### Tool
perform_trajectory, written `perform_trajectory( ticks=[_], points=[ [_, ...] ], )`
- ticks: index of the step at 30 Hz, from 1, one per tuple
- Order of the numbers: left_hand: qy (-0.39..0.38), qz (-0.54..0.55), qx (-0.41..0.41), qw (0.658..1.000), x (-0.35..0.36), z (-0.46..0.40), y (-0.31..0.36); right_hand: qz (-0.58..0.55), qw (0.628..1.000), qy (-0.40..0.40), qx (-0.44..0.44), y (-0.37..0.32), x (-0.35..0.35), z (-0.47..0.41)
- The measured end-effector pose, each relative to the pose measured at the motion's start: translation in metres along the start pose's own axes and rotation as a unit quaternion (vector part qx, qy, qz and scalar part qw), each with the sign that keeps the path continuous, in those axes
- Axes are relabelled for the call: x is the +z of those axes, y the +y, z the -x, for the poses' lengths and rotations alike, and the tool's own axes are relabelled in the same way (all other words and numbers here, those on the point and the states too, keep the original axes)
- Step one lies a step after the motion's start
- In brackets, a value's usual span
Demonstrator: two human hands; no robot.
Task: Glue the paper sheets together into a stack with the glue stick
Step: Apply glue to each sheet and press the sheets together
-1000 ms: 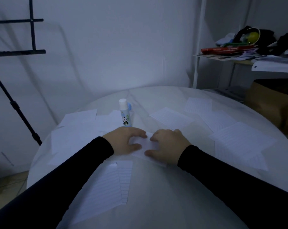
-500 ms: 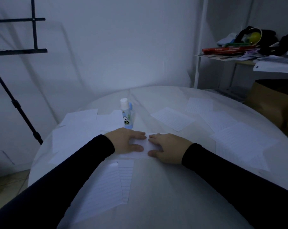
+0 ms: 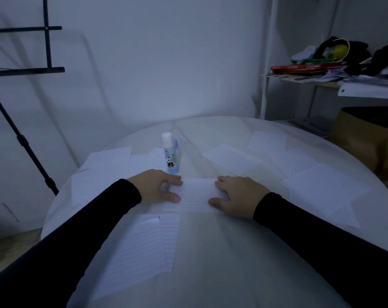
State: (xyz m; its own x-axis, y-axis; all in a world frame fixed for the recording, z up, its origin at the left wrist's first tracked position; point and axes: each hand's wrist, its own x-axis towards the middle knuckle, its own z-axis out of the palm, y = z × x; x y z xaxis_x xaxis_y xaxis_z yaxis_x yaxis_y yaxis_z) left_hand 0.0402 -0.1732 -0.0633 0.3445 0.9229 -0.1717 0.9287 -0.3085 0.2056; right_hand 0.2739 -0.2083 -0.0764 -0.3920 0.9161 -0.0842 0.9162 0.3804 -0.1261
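1. White round table [image 3: 222, 263] is filling most of the head view and is bearing every loose item noted below.
2. Black metal stand [image 3: 21, 138] is rising at the far left, off the table; a cluttered shelf [image 3: 322, 78] is sitting at the far right beside a brown paper bag [image 3: 366, 138].
3. Lined paper sheets are lying scattered: a large sheet [image 3: 322, 192] at the right, a near overlapping pair [image 3: 139, 247] under the left sleeve, a left cluster [image 3: 104, 174], and far sheets [image 3: 230, 158] behind the right hand.
4. Central sheet stack [image 3: 197, 194] is lying flat in the middle of the table, between the two hands; how many sheets it is holding cannot be told.
5. Left hand [image 3: 155, 187] is resting palm down on the stack's left end, fingers extended and lying flat on the paper.
6. Right hand [image 3: 235, 196] is pressing the stack's right end, fingers extended, thumb lying along the near edge.
7. Glue stick [image 3: 169, 156] is standing upright, white cap on, just behind the left hand's fingers and apart from both hands.
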Motion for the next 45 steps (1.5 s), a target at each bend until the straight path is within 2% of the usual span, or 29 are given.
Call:
perform_trajectory(
  ticks=[3, 6, 13, 20, 24, 29, 33, 40, 45],
  points=[
    [0.033, 0.031, 0.041, 0.998, 0.006, 0.002, 0.014, -0.013, 0.999, 0.020, -0.044, -0.010, 0.002, 0.001],
    [0.024, 0.041, 0.058, 0.997, 0.013, 0.003, 0.021, 0.018, 0.997, -0.007, -0.070, -0.011, 0.006, -0.001],
    [0.001, 0.095, 0.040, 0.995, 0.010, 0.001, 0.001, -0.005, 0.999, -0.048, -0.017, 0.008, 0.005, 0.002],
    [-0.013, 0.132, 0.024, 0.991, 0.004, 0.003, -0.015, -0.023, 0.999, -0.044, -0.018, 0.024, 0.006, 0.001],
    [-0.007, 0.124, 0.010, 0.992, 0.003, 0.004, -0.014, -0.032, 0.998, -0.038, -0.025, 0.028, 0.006, 0.000],
    [0.049, 0.108, 0.023, 0.993, 0.006, 0.003, -0.004, -0.056, 0.998, 0.009, -0.012, 0.026, 0.003, -0.002],
    [0.012, 0.097, 0.008, 0.995, 0.006, -0.001, -0.002, -0.087, 0.996, -0.012, 0.010, 0.027, -0.006, -0.007],
    [-0.003, 0.090, -0.006, 0.996, -0.003, -0.007, 0.003, -0.060, 0.997, -0.036, 0.014, 0.023, -0.014, -0.009],
    [0.010, 0.101, -0.007, 0.995, -0.007, -0.005, 0.011, -0.074, 0.997, 0.013, 0.011, 0.023, -0.007, -0.013]
  ],
)
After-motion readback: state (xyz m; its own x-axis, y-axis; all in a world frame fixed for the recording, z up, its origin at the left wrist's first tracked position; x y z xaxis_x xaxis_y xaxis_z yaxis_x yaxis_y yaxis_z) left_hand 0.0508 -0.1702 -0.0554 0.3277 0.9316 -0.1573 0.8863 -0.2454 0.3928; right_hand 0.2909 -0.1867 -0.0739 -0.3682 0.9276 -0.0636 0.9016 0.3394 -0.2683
